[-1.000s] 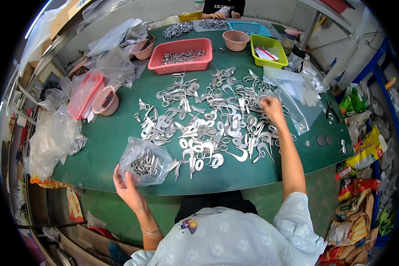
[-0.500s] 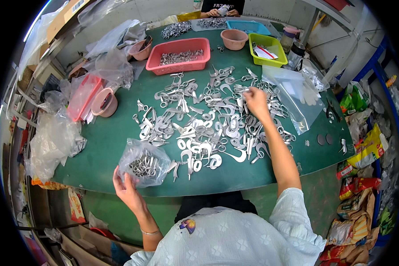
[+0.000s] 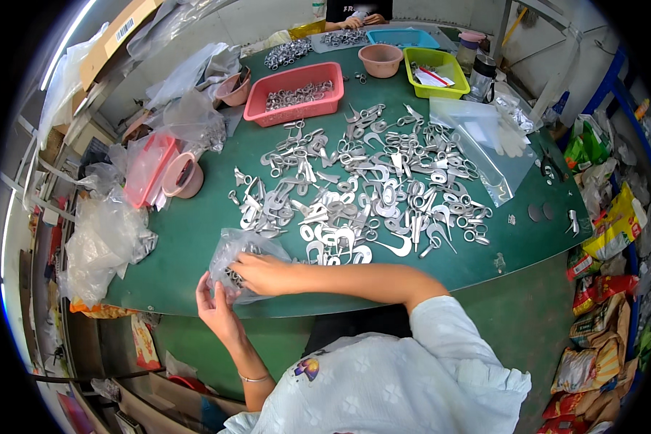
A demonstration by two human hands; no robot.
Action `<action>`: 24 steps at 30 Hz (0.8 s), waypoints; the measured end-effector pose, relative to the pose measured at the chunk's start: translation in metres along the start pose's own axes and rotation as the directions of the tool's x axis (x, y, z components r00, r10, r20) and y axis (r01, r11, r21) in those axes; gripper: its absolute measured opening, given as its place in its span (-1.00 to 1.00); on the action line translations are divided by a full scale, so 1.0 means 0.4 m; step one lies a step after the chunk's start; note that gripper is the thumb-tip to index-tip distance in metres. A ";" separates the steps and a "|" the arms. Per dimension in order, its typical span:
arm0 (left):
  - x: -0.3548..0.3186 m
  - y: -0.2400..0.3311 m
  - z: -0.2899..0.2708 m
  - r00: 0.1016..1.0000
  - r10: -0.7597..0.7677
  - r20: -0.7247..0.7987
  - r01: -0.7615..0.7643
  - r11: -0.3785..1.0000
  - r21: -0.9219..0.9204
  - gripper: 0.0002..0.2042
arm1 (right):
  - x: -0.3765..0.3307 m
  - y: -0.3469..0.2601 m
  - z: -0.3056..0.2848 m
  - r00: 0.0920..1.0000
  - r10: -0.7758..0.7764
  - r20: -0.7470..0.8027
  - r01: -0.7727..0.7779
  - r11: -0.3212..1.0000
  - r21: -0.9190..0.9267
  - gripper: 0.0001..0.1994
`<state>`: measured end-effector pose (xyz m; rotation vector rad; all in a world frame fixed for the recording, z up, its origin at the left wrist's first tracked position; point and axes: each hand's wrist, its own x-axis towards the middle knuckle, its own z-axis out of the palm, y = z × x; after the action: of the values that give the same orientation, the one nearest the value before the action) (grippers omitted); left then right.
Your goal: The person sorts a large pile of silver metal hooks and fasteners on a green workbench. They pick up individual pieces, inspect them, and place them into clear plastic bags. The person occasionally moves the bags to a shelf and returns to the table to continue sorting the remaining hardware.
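A clear plastic bag [image 3: 228,244] lies at the near left edge of the green table, with grey metal ring-ended parts [image 3: 233,278] inside. My left hand [image 3: 215,307] grips the bag's near rim between thumb and fingers. Across the front of the table reaches my right arm, and my right hand [image 3: 264,274] is at the bag's mouth, over the metal parts. Its fingers are bent together; whatever they hold is hidden. Beyond the hands spreads a wide heap of loose metal pieces [image 3: 383,189], among them hooks, flat ovals and ringed parts.
A pink basket [image 3: 294,115] of metal rings stands behind the heap, with a pink bowl [image 3: 381,61] and a lime-green basket [image 3: 437,92] farther right. Pliers [image 3: 551,166] lie near the right edge. Crumpled plastic bags [image 3: 101,242] crowd the left. Another person's hands [image 3: 358,22] work at the far end.
My right hand has swung from the right side of the heap, left and toward me, to the bag's mouth. My left hand keeps hold of the bag's rim.
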<state>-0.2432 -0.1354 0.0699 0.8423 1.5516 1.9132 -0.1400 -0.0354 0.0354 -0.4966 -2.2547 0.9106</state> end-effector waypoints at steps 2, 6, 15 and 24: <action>-0.005 0.004 -0.012 1.000 -0.021 -0.018 0.020 1.000 -0.023 -0.72 | -0.011 0.018 -0.105 0.948 -0.170 0.268 0.137 0.981 0.136 -0.81; -0.017 0.004 -0.009 0.999 -0.020 -0.037 0.019 0.999 -0.040 -0.72 | -0.104 0.177 -0.398 0.885 0.411 -0.219 -0.367 0.905 0.215 -0.82; -0.018 -0.001 -0.003 0.999 -0.019 -0.043 0.016 0.998 -0.059 -0.73 | -0.358 0.454 -0.684 0.820 0.384 -0.425 -0.565 0.419 -0.711 -0.83; -0.017 -0.004 -0.003 0.999 0.003 -0.053 -0.005 0.999 -0.040 -0.73 | -0.380 0.430 -0.835 0.637 0.600 -0.484 -0.560 0.792 0.245 -0.88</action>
<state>-0.2395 -0.1409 0.0672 0.7846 1.5382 1.9771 0.2163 0.1573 0.0304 -1.3288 -1.5299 0.9873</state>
